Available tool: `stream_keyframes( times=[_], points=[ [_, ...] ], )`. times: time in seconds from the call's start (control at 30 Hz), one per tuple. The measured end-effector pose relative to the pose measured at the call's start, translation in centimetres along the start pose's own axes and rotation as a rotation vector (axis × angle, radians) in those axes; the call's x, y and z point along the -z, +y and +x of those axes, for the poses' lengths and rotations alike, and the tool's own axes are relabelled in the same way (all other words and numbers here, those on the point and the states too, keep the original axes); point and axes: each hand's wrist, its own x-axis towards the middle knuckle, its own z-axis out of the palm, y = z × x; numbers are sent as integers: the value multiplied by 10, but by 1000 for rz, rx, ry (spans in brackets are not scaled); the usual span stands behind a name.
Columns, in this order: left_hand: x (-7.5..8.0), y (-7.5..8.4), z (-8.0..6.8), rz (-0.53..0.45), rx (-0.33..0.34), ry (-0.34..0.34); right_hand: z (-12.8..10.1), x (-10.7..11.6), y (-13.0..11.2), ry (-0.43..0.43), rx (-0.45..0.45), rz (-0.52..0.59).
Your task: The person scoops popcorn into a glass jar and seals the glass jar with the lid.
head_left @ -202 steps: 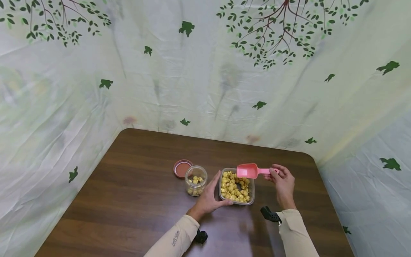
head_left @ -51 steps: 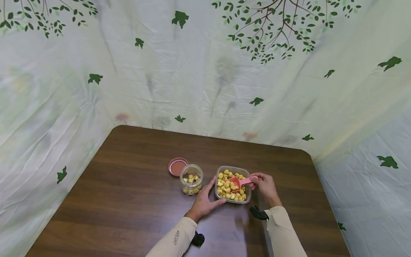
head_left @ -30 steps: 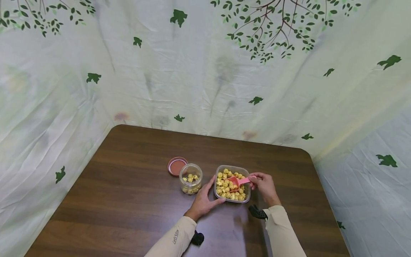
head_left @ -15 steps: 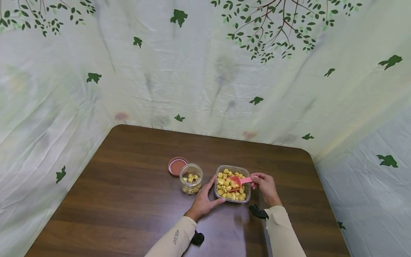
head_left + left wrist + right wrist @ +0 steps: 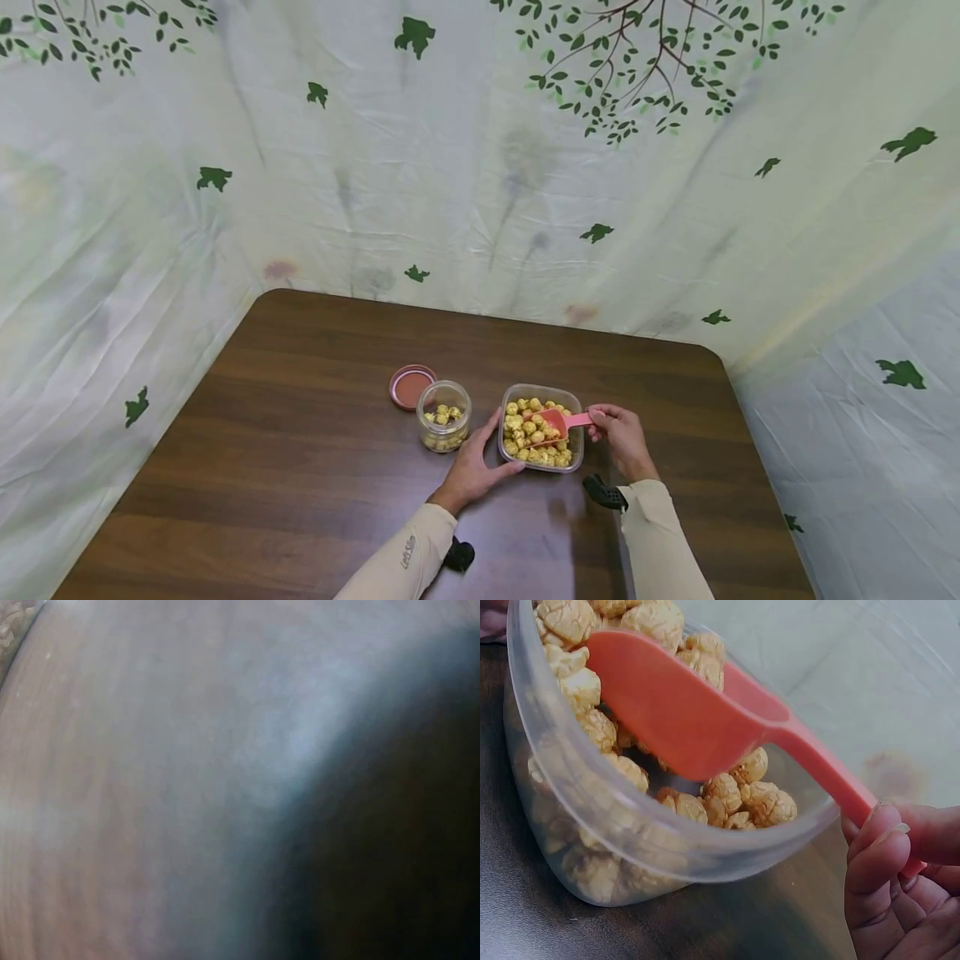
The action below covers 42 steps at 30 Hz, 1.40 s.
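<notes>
On our wood-grain desk (image 5: 300,467), the pink scoop (image 5: 553,422), earlier raised over the plastic container (image 5: 543,470), now sits in its popcorn (image 5: 521,427); our right hand (image 5: 626,440) pinches the handle (image 5: 829,774), our spread left hand (image 5: 472,477) touches the container.

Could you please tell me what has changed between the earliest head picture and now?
The right hand has moved left and lowered the pink scoop from above the container into the popcorn; some popcorn now lies in the scoop. Nothing was let go. The left hand stays against the container; the jar and red lid stay beside it.
</notes>
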Motion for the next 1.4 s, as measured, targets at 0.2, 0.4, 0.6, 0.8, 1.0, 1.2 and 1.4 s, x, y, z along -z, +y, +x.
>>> stream_keyframes(
  times=[0.2,0.4,0.6,0.8,1.0,1.2,1.4],
  points=[
    [1,0,0,-2,9,-6,1,1,5,-9,-19,55],
    [0,-1,1,2,16,-7,2,2,6,-12,-26,103],
    [1,-2,1,10,11,-6,3,2,7,1,-67,153],
    [0,-3,1,25,13,-9,2,3,8,26,-72,181],
    [0,-4,0,27,25,-11,-1,2,8,50,-76,207],
    [2,-4,-1,25,20,-6,-3,0,6,33,-42,268],
    [3,0,-1,8,10,0,-6,1,1,44,-10,280]
  ],
)
